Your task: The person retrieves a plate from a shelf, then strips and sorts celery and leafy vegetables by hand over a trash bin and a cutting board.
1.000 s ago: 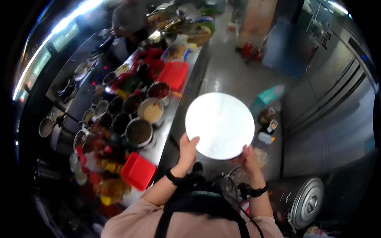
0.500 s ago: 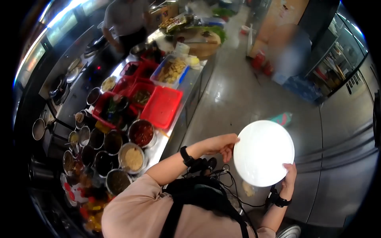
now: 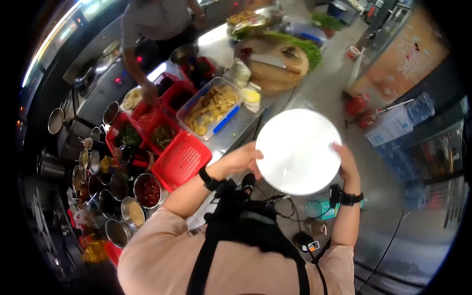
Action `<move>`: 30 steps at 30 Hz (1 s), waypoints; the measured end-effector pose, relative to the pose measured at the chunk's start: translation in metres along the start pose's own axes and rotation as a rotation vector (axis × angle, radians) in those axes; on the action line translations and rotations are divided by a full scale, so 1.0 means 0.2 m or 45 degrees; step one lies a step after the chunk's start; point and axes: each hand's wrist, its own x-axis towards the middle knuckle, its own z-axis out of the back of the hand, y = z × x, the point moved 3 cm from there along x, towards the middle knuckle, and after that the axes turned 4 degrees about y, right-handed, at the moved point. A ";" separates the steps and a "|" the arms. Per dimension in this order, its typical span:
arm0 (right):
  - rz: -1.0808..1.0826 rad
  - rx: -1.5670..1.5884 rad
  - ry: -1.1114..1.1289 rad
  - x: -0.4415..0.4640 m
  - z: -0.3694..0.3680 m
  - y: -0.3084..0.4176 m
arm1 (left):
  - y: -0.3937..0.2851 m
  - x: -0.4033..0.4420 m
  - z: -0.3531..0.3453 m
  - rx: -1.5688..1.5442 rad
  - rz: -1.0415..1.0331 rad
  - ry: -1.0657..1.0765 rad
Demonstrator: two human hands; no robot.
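In front of my body I hold a round white plate (image 3: 298,152) with both hands. My left hand (image 3: 246,158) is closed on its left rim, and my right hand (image 3: 346,161) grips the right rim. Nothing lies on the plate's bright surface. To the left of my left hand, on the steel counter, is a red plastic basket (image 3: 183,161). Behind that stands a clear container with a blue edge, holding pale yellow slices (image 3: 214,106).
A round chopping board (image 3: 275,78) bears a cleaver (image 3: 273,64) and leafy greens. Metal pots with sauces and chopped chili (image 3: 147,191) crowd the left. Across the counter a person's hand (image 3: 149,93) reaches over the red baskets. Water bottles (image 3: 421,108) stand at right.
The plate has moved left and up in view, still in both my hands. My view has turned toward the counter. The other person's hand now reaches to the red baskets.
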 end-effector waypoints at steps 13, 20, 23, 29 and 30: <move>-0.085 -0.082 -0.468 0.66 1.32 0.11 | -1.11 1.38 0.93 -0.335 -0.726 -0.989; -0.108 -0.321 -0.286 1.38 1.72 0.28 | -1.59 1.71 2.01 -0.333 -0.956 -1.151; -0.147 -0.436 -0.099 1.76 1.68 0.39 | -1.67 1.70 2.32 -0.399 -0.882 -1.385; -0.184 -0.620 0.096 2.24 1.57 0.60 | -1.61 1.67 2.97 -0.566 -0.932 -1.478; -0.190 -0.640 0.108 2.31 1.59 0.61 | -1.58 1.68 3.03 -0.613 -0.912 -1.650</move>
